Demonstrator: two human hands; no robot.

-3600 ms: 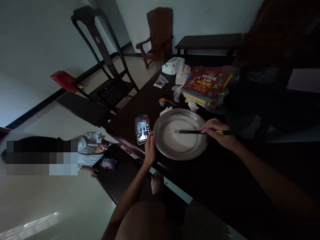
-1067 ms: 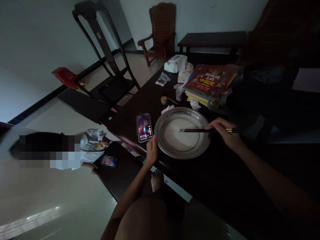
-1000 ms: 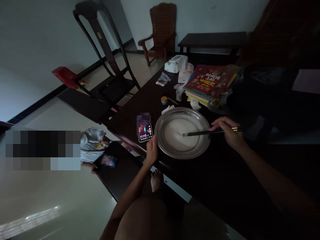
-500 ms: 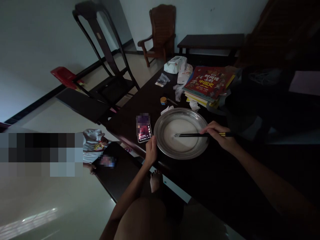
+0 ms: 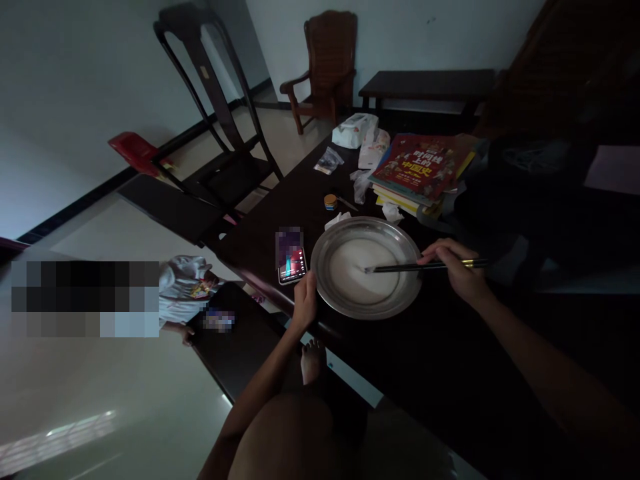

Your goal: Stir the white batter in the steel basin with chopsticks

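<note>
The metal basin [image 5: 367, 268] sat near the dark table's [image 5: 450, 360] front edge, hemmed by a phone [image 5: 291, 261] and stacked books [image 5: 417, 167]. Your left hand [image 5: 304, 300] gripped its rim; your right hand [image 5: 457, 267], just beside the basin's right edge, pinched chopsticks [image 5: 400, 268] reaching into the white batter [image 5: 363, 272].

Dark wooden table [image 5: 400, 373] in front of me. Landmark: metal basin [image 5: 367, 308], on the tabletop near my edge.
- Phone [image 5: 291, 261]: just left of the basin, screen lit.
- Small round tin [image 5: 329, 201]: beyond the basin.
- Crumpled tissue [image 5: 338, 219]: at its far rim.
- Book stack [image 5: 419, 169]: beyond, to the right.
- Tissue pack [image 5: 355, 129]: far end.
</note>
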